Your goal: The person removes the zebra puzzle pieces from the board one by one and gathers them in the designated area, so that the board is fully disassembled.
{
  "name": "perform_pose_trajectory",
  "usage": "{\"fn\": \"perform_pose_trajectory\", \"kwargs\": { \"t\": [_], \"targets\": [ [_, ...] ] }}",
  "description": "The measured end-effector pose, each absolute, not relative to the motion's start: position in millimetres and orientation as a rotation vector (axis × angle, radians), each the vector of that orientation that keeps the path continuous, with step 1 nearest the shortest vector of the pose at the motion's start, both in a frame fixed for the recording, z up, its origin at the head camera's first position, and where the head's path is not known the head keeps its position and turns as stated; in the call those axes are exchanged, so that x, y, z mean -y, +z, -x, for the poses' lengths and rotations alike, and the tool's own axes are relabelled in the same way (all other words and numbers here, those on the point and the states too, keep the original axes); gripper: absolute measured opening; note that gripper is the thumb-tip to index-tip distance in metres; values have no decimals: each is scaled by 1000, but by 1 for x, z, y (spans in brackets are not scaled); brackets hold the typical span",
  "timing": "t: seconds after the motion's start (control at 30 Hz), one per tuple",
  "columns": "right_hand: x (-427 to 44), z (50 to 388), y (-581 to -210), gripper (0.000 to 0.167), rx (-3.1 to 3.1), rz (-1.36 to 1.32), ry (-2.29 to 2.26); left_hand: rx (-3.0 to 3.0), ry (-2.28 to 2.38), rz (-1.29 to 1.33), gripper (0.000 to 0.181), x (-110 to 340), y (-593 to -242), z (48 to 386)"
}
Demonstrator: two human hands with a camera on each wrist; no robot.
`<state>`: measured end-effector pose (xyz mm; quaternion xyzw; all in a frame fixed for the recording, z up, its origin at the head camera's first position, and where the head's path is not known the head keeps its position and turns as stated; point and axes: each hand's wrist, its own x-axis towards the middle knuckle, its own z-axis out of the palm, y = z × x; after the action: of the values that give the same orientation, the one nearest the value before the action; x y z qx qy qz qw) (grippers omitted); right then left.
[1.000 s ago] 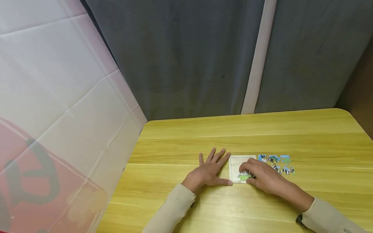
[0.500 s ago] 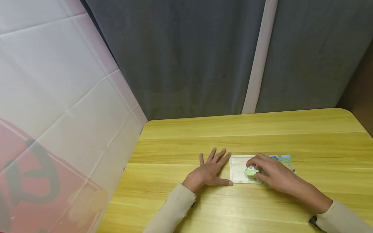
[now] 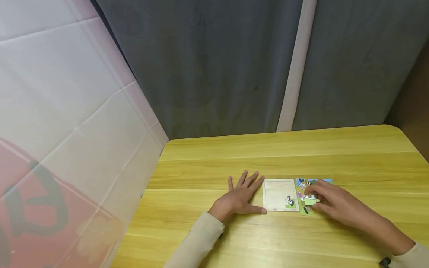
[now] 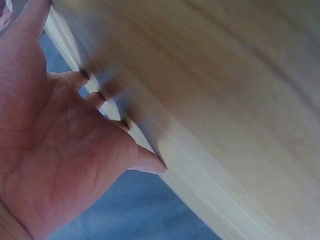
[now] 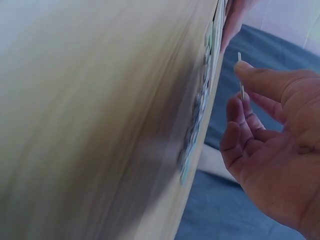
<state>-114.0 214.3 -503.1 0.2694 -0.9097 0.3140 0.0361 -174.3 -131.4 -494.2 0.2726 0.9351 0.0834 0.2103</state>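
Note:
My left hand (image 3: 238,199) lies spread on the table, its thumb and index fingertips at the left edge of a square puzzle board (image 3: 276,189) with a pale rim. One puzzle piece (image 3: 289,202), green with black and white, sits in the board's lower right corner. To the right of the board, my right hand (image 3: 340,203) pinches a green and white puzzle piece (image 3: 310,201) between thumb and fingers. Edge-on in the right wrist view, that thin piece (image 5: 242,91) is raised off the table. Loose puzzle pieces (image 3: 302,182) lie below it, partly hidden by the hand.
The wood-grain table (image 3: 207,160) reaches back to a grey curtain (image 3: 214,74) with a pale vertical strip. A white and red printed sheet (image 3: 77,130) hangs along the left side. A brown surface (image 3: 412,100) stands at the right.
My right hand has moved right with the pinched piece, from over the board to above the loose pieces. The corner piece in the board now shows. My left hand has stayed put.

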Motion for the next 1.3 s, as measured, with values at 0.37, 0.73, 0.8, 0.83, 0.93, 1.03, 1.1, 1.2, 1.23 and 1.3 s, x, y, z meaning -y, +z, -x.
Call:
{"fn": "perform_pose_trajectory", "kwargs": {
  "t": [0.37,0.73,0.8,0.83,0.93,1.03,1.1,1.2,1.23,1.3],
  "targets": [
    [-236,110,-515,43,2792,-902,912,-2600,238,-756,112,131,-492,173],
    [-237,104,-514,39,2907,-900,890,-2593,249,-760,111,133,-491,173],
    [-237,104,-513,40,2921,-885,849,-2595,248,-761,111,133,-492,173],
    [-236,103,-513,40,2925,-878,829,-2594,247,-760,111,133,-492,173],
    [-235,104,-512,41,2941,-860,809,-2597,244,-760,111,133,-493,174],
    [-232,104,-510,42,2940,-832,779,-2595,243,-758,111,133,-492,174],
    [-228,104,-508,39,2935,-803,765,-2596,243,-757,111,132,-492,174],
    [-219,105,-506,32,2920,-750,716,-2597,239,-755,111,132,-492,173],
    [-215,105,-505,30,2918,-731,712,-2598,238,-754,111,132,-492,173],
    [-209,106,-503,29,2917,-690,696,-2599,234,-754,111,132,-493,173]
  ]
}}
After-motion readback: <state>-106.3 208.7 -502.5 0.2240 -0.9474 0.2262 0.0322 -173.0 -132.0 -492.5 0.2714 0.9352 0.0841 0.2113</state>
